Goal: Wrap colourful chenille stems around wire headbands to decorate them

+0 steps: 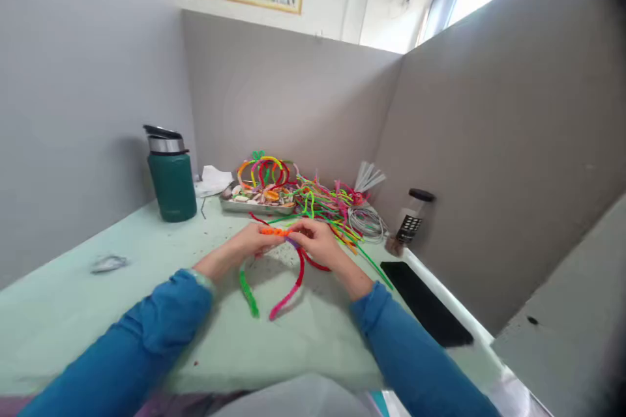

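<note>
Between my hands is a headband [300, 270] wrapped in coloured pipe cleaners, its two ends pointing toward me. One end is green, the other pink running into red, with purple and orange near the top. My left hand [248, 241] is closed on the left of its upper curve, at the orange wrap. On the right of that curve, my right hand [317, 242] pinches the headband by the purple and orange part. A loose red pipe cleaner [317, 265] sticks out under my right hand. My fingers partly hide the top of the band.
A metal tray [259, 207] of small pieces stands at the back, with finished-looking colourful headbands [264, 169] on it. Right of it lies a pile of pipe cleaners [327, 202] and coiled wire [366, 225]. A green bottle [172, 186] is left; a clear bottle [411, 225] and black mat [425, 303] are right.
</note>
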Demonstrator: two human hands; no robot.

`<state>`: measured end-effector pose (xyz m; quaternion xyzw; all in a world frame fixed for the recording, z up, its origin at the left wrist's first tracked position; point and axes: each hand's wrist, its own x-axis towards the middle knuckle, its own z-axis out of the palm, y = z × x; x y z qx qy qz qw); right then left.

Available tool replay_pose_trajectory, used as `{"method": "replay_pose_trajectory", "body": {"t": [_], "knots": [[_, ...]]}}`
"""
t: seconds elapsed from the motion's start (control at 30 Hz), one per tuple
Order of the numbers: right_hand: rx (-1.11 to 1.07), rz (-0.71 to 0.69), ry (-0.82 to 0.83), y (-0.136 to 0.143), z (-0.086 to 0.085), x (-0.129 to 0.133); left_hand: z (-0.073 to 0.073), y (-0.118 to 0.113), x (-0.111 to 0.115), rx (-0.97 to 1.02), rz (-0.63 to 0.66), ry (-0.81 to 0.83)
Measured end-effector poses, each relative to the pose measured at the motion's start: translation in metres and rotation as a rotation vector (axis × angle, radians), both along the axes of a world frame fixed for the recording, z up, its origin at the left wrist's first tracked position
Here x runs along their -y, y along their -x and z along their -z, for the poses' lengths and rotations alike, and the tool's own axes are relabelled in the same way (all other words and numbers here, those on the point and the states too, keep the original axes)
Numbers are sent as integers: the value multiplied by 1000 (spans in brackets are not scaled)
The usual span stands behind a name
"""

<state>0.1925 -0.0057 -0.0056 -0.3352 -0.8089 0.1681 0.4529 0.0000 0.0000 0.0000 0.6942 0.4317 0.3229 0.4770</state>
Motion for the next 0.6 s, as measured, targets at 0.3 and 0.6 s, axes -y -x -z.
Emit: {"method": "replay_pose_trajectory", "body": {"t": [0.3,0.6], "knots": [[485,213,-573,1,-7,15,-4,-2,5,-10,4,45],[-72,72,38,-2,-8,8,-5,-3,3,57,-24,41]]}}
